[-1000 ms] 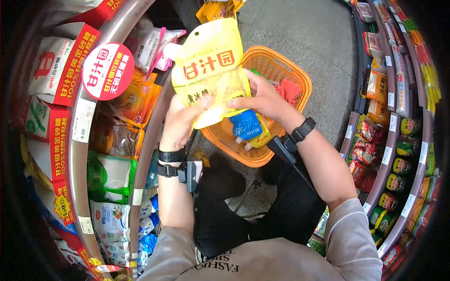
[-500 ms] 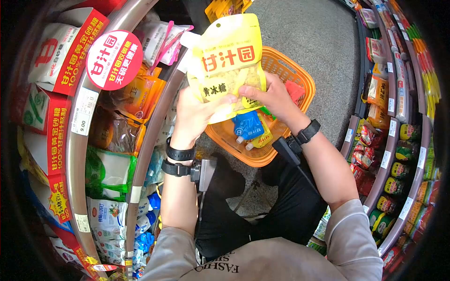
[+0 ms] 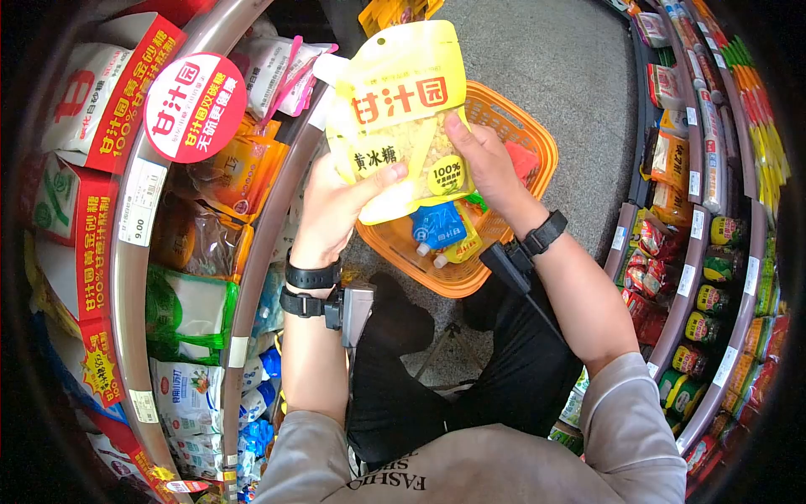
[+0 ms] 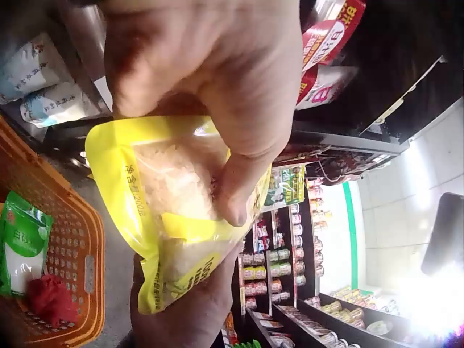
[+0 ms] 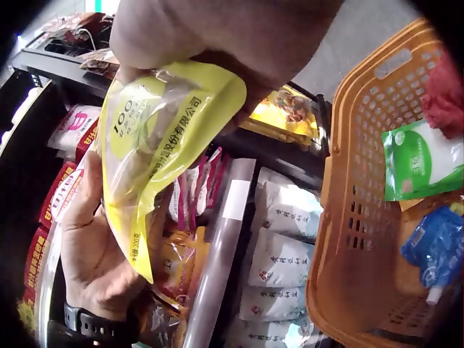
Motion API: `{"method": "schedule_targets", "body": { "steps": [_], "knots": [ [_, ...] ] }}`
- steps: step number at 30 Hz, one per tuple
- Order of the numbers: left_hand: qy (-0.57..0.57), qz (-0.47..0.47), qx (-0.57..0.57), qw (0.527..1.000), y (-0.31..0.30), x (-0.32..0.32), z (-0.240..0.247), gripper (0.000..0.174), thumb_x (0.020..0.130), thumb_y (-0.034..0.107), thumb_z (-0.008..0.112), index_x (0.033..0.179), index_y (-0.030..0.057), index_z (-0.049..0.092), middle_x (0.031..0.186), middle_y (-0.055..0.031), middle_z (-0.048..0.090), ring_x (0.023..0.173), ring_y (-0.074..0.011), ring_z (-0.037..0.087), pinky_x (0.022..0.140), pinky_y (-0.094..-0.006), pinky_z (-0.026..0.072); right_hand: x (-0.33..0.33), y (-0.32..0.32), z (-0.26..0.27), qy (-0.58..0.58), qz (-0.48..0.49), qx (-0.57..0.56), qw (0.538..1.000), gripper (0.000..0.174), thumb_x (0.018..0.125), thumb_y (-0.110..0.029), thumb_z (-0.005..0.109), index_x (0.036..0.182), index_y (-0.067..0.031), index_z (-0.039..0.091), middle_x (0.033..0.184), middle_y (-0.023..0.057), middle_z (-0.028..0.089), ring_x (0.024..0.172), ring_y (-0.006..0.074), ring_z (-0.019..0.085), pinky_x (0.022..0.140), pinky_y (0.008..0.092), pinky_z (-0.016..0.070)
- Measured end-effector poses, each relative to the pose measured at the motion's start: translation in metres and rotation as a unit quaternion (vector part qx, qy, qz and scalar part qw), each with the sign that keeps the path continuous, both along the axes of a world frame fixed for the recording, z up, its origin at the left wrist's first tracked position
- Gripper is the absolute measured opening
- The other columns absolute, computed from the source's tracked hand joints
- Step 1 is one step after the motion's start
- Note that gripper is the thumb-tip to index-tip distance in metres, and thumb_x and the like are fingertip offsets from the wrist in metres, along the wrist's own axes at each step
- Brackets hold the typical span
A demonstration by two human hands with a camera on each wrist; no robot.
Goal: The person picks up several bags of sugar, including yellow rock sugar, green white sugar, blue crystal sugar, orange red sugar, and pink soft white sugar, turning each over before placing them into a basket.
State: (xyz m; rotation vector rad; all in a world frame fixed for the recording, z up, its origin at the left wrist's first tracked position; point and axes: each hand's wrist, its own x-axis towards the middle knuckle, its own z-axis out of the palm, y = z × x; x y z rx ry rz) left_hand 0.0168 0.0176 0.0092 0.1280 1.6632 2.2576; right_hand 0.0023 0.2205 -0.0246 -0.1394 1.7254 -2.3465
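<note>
A yellow pouch of rock sugar point(image 3: 401, 118) with red characters is held upright in front of me over the orange basket point(image 3: 504, 126). My left hand point(image 3: 336, 206) grips its lower left corner, thumb across the front. My right hand point(image 3: 478, 164) pinches its lower right edge, thumb on the front beside the round "100%" label. The left wrist view shows the pouch point(image 4: 170, 210) pinched between thumb and fingers. In the right wrist view the pouch point(image 5: 156, 138) hangs from my fingers with my left hand point(image 5: 94, 254) behind it.
The basket holds a blue spouted pouch point(image 3: 438, 225), a yellow pouch, a green-white bag point(image 5: 420, 159) and a red item point(image 3: 522, 160). Shelves of sugar bags point(image 3: 201, 311) curve along the left, with a round red sign point(image 3: 195, 107). Jars and packets point(image 3: 714, 252) line the right shelves. Grey floor lies beyond.
The pouch has risen and turned upright facing me. My right thumb slid up its right edge, and my left thumb now lies across the front.
</note>
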Motion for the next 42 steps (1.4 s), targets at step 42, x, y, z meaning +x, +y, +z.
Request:
{"method": "schedule_targets", "body": {
  "steps": [42],
  "knots": [
    [-0.179, -0.011, 0.12, 0.977, -0.002, -0.013, -0.024, 0.038, 0.093, 0.009, 0.061, 0.129, -0.0025, 0.052, 0.121, -0.014, 0.064, 0.108, -0.021, 0.064, 0.091, -0.0316, 0.0537, -0.005, 0.001, -0.01, -0.131, 0.034, 0.003, 0.991, 0.047, 0.095, -0.038, 0.06, 0.116, 0.0034, 0.062, 0.103, 0.0097, 0.07, 0.087, 0.0132, 0.069, 0.074, 0.0259, 0.0552]
  ]
}}
